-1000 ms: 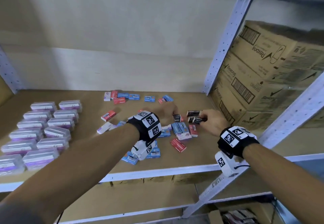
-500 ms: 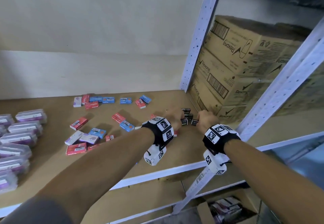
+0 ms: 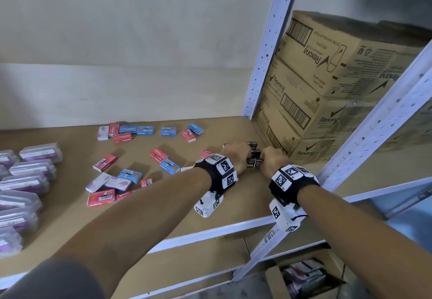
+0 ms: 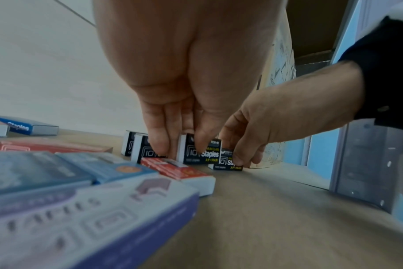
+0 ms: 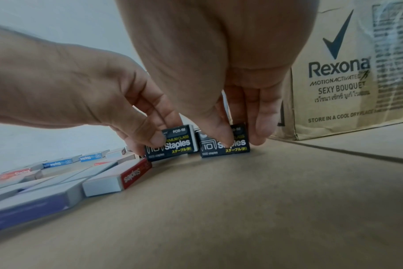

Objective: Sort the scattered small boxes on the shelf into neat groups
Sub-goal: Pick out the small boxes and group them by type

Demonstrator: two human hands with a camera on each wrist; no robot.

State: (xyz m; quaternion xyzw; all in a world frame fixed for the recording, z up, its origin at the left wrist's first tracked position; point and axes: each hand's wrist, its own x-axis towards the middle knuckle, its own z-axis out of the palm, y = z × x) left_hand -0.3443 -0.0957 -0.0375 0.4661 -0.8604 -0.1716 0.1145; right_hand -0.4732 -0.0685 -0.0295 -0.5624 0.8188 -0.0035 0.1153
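While both forearms are reaching over the brown shelf board [image 3: 233, 205] in the head view, the left hand [image 3: 237, 154] and right hand [image 3: 273, 159] are meeting at a cluster of black staple boxes [image 3: 254, 164] near the board's right end, just beside the stacked Rexona cartons [image 3: 327, 102]. Red, blue and lilac staple boxes [image 3: 127, 174] are lying scattered to the left, and clear plastic cases [image 3: 32, 172] are sitting in rows at the far left.

Seen from the left wrist, the left hand [image 4: 179, 102] is pinching an upright black staple box [image 4: 201, 154] between thumb and fingers, with more black boxes standing behind it. The right hand [image 4: 276, 118] is gripping another black box [image 4: 225, 162] beside it. A red staple box [image 4: 179, 170] is lying flat in front.

Seen from the right wrist, the right hand [image 5: 230, 81] is clamping thumb and fingers on one black staple box [image 5: 224, 143], standing on the board. The left hand [image 5: 92, 91] is holding its neighbour [image 5: 173, 145], the two boxes standing just apart.
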